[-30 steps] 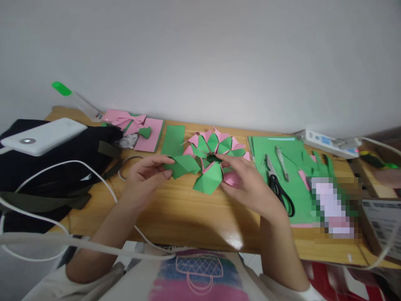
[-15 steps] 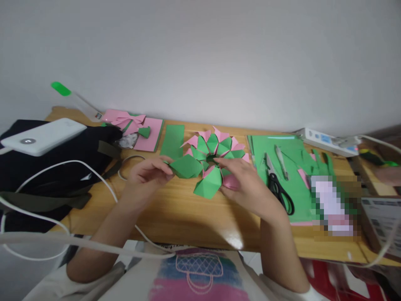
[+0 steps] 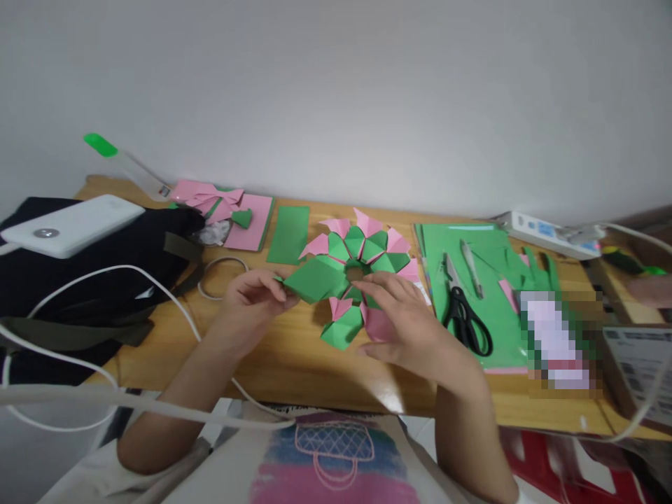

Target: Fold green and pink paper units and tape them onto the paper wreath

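Note:
A ring-shaped folded-paper flower (image 3: 375,248), with green folds inside and pink points outside, sits in the middle of the wooden table. My left hand (image 3: 255,297) pinches the left tip of a green folded-paper leaf (image 3: 313,278), whose right end meets the ring. Over the ring's right side, my right hand (image 3: 412,322) has its fingers stretched out and the thumb apart. Its fingertips are by the centre hole, and a pink fold shows between fingers and thumb; whether they touch is unclear. A second green fold (image 3: 342,329) points toward me at the near side.
Black-handled scissors (image 3: 465,322) and a craft knife (image 3: 472,269) lie on green paper sheets (image 3: 501,343) at right. A power strip (image 3: 551,236) stands behind them. Leftward are a tape roll (image 3: 202,283), pink paper (image 3: 252,231), and a white power bank (image 3: 78,224) on a black bag. Cables cross the left foreground.
My right hand has loosened, its thumb coming away from the near folds. The ring's near side has spread and shifted slightly toward me. My left hand keeps its pinch on the green leaf.

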A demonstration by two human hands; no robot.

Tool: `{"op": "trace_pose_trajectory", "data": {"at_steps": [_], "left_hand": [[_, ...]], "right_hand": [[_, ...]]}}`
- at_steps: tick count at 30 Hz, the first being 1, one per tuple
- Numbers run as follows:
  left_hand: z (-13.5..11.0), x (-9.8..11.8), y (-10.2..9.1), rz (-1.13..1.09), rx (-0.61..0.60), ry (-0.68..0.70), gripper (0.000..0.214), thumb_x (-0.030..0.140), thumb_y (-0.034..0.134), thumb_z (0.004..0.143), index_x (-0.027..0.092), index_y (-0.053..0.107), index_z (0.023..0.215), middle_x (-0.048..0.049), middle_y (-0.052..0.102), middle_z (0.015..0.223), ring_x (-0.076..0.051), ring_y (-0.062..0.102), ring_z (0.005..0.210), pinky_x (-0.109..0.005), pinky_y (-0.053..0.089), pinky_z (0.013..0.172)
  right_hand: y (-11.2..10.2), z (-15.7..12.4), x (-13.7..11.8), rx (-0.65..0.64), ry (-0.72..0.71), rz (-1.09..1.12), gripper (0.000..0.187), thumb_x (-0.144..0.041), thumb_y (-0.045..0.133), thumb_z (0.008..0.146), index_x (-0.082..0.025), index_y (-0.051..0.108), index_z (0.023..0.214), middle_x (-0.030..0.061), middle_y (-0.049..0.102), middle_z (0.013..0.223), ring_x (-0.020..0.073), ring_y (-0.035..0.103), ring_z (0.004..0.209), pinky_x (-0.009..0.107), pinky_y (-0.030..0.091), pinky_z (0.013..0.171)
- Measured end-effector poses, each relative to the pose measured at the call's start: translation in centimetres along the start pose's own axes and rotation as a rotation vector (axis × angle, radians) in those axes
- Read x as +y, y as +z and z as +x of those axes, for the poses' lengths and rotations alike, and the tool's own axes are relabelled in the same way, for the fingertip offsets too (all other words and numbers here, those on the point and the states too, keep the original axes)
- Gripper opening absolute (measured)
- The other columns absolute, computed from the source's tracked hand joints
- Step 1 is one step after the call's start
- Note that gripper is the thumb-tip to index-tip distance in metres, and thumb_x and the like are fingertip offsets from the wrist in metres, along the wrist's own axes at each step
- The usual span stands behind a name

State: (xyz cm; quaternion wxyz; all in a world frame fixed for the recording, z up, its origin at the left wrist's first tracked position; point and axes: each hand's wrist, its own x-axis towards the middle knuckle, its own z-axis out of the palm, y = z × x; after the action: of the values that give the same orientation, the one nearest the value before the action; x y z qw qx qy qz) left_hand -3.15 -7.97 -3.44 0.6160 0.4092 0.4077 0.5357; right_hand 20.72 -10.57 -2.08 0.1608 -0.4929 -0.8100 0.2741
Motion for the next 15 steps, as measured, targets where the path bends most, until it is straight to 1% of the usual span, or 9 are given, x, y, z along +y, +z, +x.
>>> {"op": "trace_pose_trajectory", "data": {"at_steps": [2,3,5,6,8,10,11,13,15], "left_hand": [[-0.1,0.0,0.1,-0.015,-0.009,-0.030,0.025,0.023,0.091,0.050,0.023,0.066,0.051,0.0036,0.068,0.069,-0.011,0.063,0.067,-0.021,0.052,0.062],[-0.2,-0.1,0.2,-0.016,-0.012,-0.036,0.026,0.024,0.091,0.050,0.023,0.065,0.052,0.0036,0.068,0.070,-0.011,0.063,0.067,-0.022,0.053,0.062],[-0.3,-0.4,0.2,-0.007,-0.009,-0.043,0.028,0.026,0.092,0.048,0.022,0.064,0.051,0.0028,0.068,0.073,-0.011,0.062,0.066,-0.023,0.053,0.061],[-0.3,-0.6,0.2,0.002,-0.003,-0.045,0.029,0.028,0.092,0.047,0.022,0.064,0.050,0.0019,0.068,0.074,-0.012,0.063,0.066,-0.023,0.054,0.060],[-0.5,-1.0,0.3,0.019,-0.001,-0.054,0.029,0.027,0.092,0.049,0.022,0.064,0.049,0.0004,0.068,0.075,-0.012,0.063,0.065,-0.023,0.054,0.059],[-0.6,-1.3,0.3,0.029,-0.036,-0.042,0.026,0.025,0.089,0.054,0.022,0.063,0.049,0.0002,0.068,0.075,-0.012,0.063,0.065,-0.023,0.054,0.059],[-0.7,-1.4,0.3,0.035,-0.065,-0.034,0.025,0.024,0.088,0.056,0.021,0.063,0.050,0.0001,0.069,0.074,-0.013,0.064,0.065,-0.024,0.054,0.060],[-0.9,-1.3,0.3,0.051,-0.110,-0.020,0.025,0.022,0.086,0.060,0.021,0.063,0.051,-0.0006,0.070,0.076,-0.014,0.065,0.067,-0.026,0.054,0.063],[-1.0,-1.0,0.2,0.069,-0.109,-0.014,0.026,0.023,0.084,0.062,0.019,0.061,0.052,-0.0025,0.071,0.081,-0.016,0.066,0.072,-0.027,0.054,0.066]], "right_hand": [[-0.3,-0.1,-0.4,0.061,-0.046,0.123,0.068,-0.036,0.079,0.070,-0.022,0.051,0.130,0.0131,0.054,0.132,0.0316,0.047,0.126,0.053,0.038,0.104],[-0.3,-0.1,-0.7,0.101,-0.052,0.202,0.060,-0.037,0.077,0.074,-0.023,0.053,0.127,0.0116,0.056,0.130,0.0294,0.049,0.124,0.051,0.039,0.104],[-0.1,0.1,-1.3,0.183,-0.027,0.404,0.041,-0.034,0.068,0.083,-0.026,0.056,0.122,0.0074,0.062,0.121,0.0234,0.056,0.116,0.043,0.045,0.099],[0.0,0.3,-1.7,0.217,-0.014,0.521,0.037,-0.031,0.065,0.086,-0.027,0.056,0.121,0.0052,0.064,0.114,0.0205,0.059,0.110,0.040,0.048,0.096],[0.6,0.6,-2.4,0.256,-0.014,0.738,0.042,-0.025,0.066,0.084,-0.029,0.054,0.124,0.0016,0.066,0.102,0.0164,0.063,0.099,0.034,0.051,0.089],[1.1,0.9,-2.9,0.260,-0.028,0.878,0.049,-0.021,0.070,0.080,-0.029,0.053,0.125,-0.0005,0.065,0.095,0.0139,0.063,0.089,0.031,0.053,0.085],[1.3,1.1,-3.2,0.260,-0.023,0.922,0.047,-0.020,0.070,0.080,-0.028,0.054,0.124,-0.0011,0.065,0.092,0.0131,0.063,0.085,0.030,0.053,0.083],[1.6,1.3,-3.5,0.266,0.013,0.992,0.037,-0.022,0.067,0.083,-0.028,0.057,0.118,-0.0018,0.066,0.085,0.0125,0.062,0.076,0.029,0.054,0.076],[1.6,1.5,-3.5,0.284,0.057,1.034,0.031,-0.023,0.064,0.084,-0.026,0.059,0.115,-0.0031,0.064,0.075,0.0126,0.062,0.070,0.028,0.054,0.068]]}}
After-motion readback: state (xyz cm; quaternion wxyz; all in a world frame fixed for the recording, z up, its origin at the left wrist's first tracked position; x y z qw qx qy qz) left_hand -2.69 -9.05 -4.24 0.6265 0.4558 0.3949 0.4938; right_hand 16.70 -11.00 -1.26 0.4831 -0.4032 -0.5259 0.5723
